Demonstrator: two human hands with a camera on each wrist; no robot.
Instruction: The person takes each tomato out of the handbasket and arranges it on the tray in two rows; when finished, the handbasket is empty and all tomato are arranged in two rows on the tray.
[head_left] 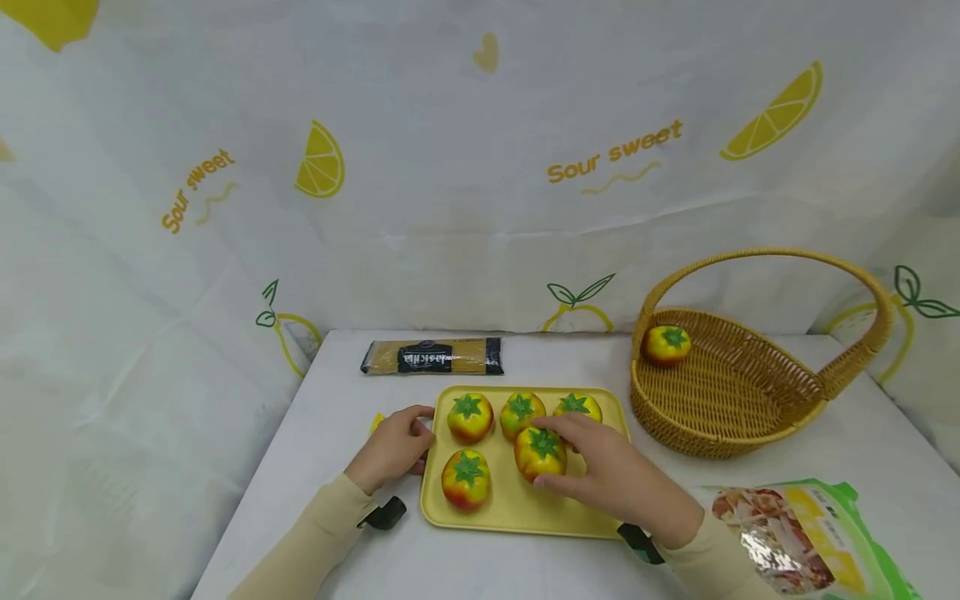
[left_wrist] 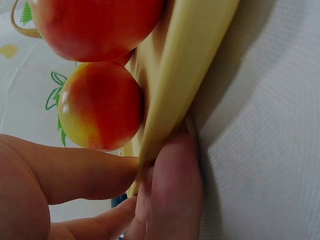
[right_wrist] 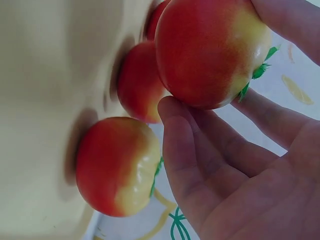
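My left hand (head_left: 396, 446) pinches the left rim of a yellow tray (head_left: 517, 521), thumb and fingers on either side of the edge. In my right hand (head_left: 611, 471) is a red-and-yellow tomato (head_left: 538, 457) with a green leafy top, gripped between thumb and fingers. The right wrist view shows this held tomato (right_wrist: 210, 55) apart from the tray surface. On the tray sit a back-left tomato (head_left: 470, 418), a back-middle tomato (head_left: 517, 408), a back-right tomato (head_left: 581, 407) partly behind the right hand, and a front-left tomato (head_left: 466, 487).
A wicker basket (head_left: 712, 417) with a tall handle stands at the right, one tomato (head_left: 667, 345) inside it. A pasta packet (head_left: 432, 357) lies behind the tray. A green-edged food bag (head_left: 810, 537) lies at the front right. Something small and yellow (head_left: 377, 422) shows behind the left hand.
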